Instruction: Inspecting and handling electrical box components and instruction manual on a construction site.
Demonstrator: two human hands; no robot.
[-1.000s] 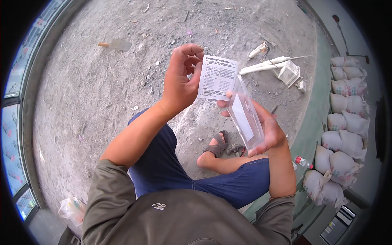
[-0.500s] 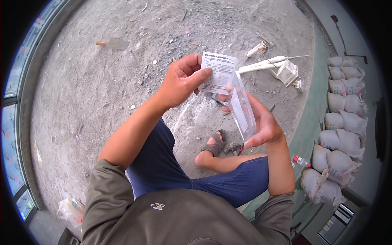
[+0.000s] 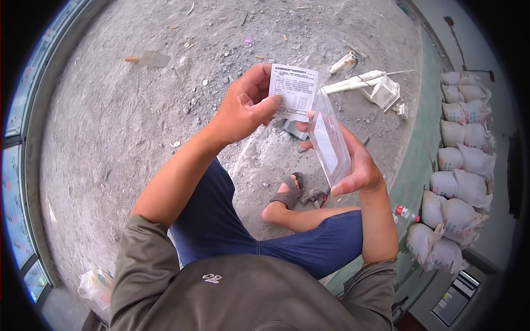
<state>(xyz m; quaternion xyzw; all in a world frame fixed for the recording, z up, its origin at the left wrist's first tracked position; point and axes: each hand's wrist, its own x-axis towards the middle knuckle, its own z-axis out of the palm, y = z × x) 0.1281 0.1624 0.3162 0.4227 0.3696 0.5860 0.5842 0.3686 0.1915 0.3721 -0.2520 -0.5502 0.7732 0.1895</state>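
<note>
Pinched by its left edge between thumb and fingers of my left hand (image 3: pixel 247 105) is a printed paper leaflet (image 3: pixel 295 92), its text side facing me. My right hand (image 3: pixel 356 163) is closed around a clear plastic package (image 3: pixel 330 143), thumb near its lower end and fingers behind it. The package stands tilted, its upper end close to the leaflet's lower right corner. Something pale shows through the plastic; I cannot make out what it is. Below the leaflet, a grey flat object (image 3: pixel 295 129) lies on the ground, partly hidden by the hands.
White pipe-like pieces (image 3: pixel 359 81) and a broken white box (image 3: pixel 385 92) lie on the dusty ground ahead. A putty knife (image 3: pixel 149 59) is at far left. Filled white sacks (image 3: pixel 466 140) line the right wall, with a plastic bottle (image 3: pixel 407 213) beside them. A plastic bag (image 3: pixel 95 288) sits lower left.
The leaflet has tipped and shifted slightly left and down, more apart from the package. The package has turned a little, its broad face showing more. Both hands keep their holds.
</note>
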